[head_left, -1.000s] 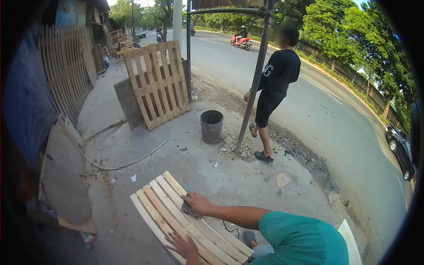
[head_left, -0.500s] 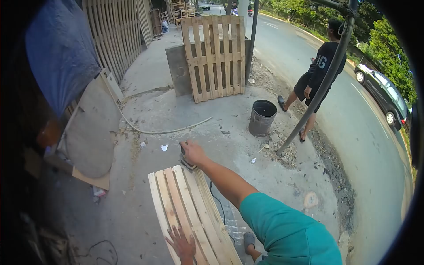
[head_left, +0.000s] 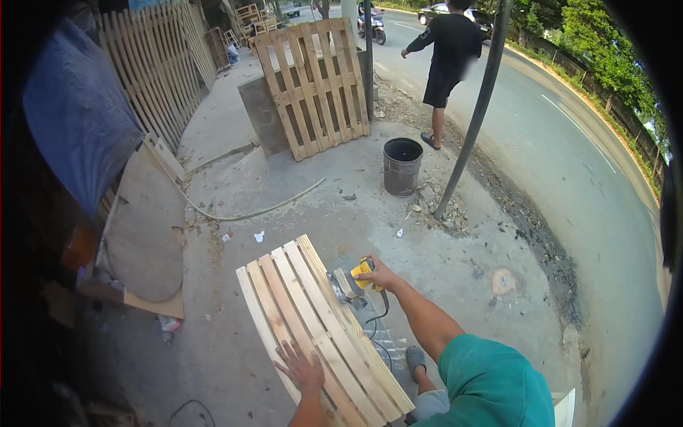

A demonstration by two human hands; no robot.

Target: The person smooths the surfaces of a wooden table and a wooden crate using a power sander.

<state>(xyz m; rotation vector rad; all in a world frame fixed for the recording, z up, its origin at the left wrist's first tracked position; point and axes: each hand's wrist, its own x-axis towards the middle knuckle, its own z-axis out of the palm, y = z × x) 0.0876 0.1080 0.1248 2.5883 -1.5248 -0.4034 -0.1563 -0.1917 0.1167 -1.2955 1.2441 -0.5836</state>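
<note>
A slatted wooden panel (head_left: 288, 274) of pale boards lies before me, with narrow gaps between its slats. My left hand (head_left: 302, 368) rests flat on the slats near the close end, fingers spread. My right hand (head_left: 382, 275) is wrapped round a yellow electric sander (head_left: 362, 270). The sander is tilted sideways, its grey pad up against the panel's right edge. From the sander a dark cord (head_left: 384, 307) drops down beside the panel.
A dark metal bucket (head_left: 403, 171) stands ahead, near a slanting pole (head_left: 475, 117). Beyond it a pallet (head_left: 313, 89) leans upright. A person (head_left: 445, 64) is at the roadside. A pale hose (head_left: 263, 211) and a rounded board (head_left: 146, 224) lie to the left.
My right hand has brought the sander from the panel's far end back and right, to its right edge. My left hand stays flat on the slats. The person has moved farther up the road.
</note>
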